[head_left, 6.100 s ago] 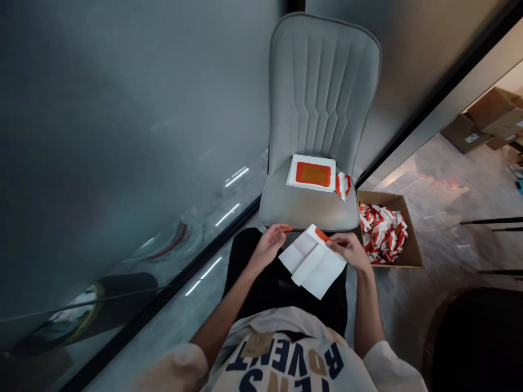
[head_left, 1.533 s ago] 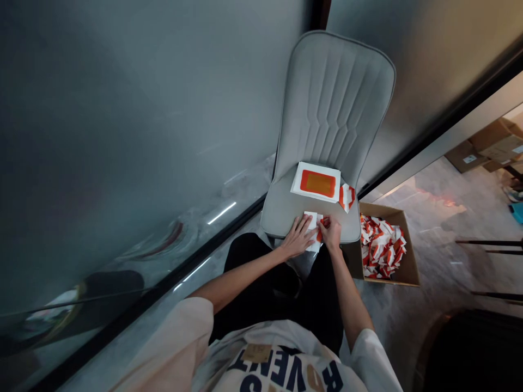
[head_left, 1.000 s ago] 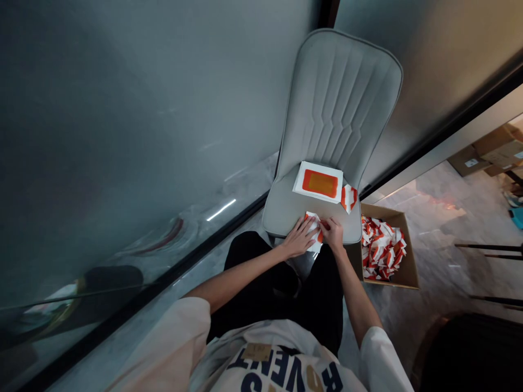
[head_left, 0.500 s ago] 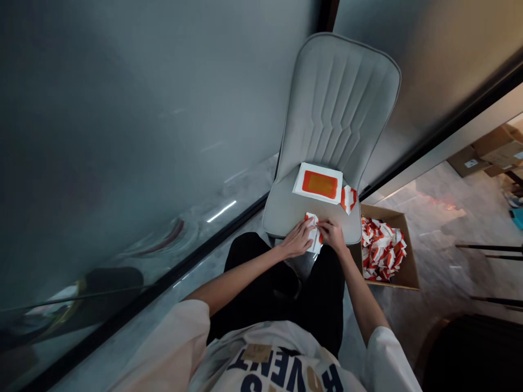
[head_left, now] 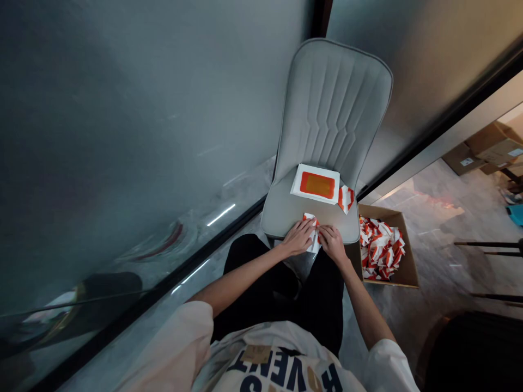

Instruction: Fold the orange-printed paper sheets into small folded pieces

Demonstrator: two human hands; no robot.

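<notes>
At the front edge of the grey chair's seat [head_left: 281, 211], a folded white-and-orange paper [head_left: 314, 246] lies partly covered by the person's two hands. The left hand [head_left: 297, 239] rests over its left side with fingers outstretched, touching it without gripping it. The right hand [head_left: 333, 242] has its fingers bent at the paper's right edge; whether they pinch it cannot be told, since the fingertips are too small to make out. Behind the hands, towards the backrest [head_left: 337, 92], lies a stack of white sheets [head_left: 316, 185], its top one printed with an orange rectangle. Just beside the stack's right end sits a folded piece [head_left: 346, 200] in the same colours. On the floor right of the chair, an open cardboard box [head_left: 408, 267] holds a heap of white-and-orange pieces [head_left: 382, 247].
</notes>
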